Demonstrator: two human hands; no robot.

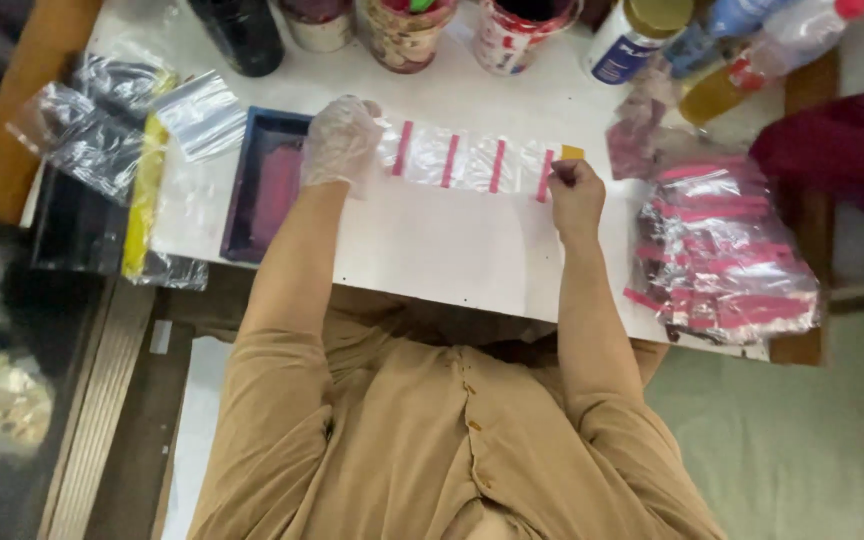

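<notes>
1. A row of small clear bags with pink strips (472, 162) is held flat on the white bench (432, 250), just ahead of the person, by a gloved left hand (340, 142) pressing with spread fingers on its left end.
2. At the row's right end, a small yellow piece (573, 152) is pinched in the closed grip of the bare right hand (576, 195).
3. A large heap of pink-striped bags (722, 255) is seen at the right edge, judged finished; crumpled clear bags (102, 125) at left appear untouched.
4. Open bench is left toward the near edge; a dark tray (264, 185) and jars (407, 30) crowd the left and far sides.
</notes>
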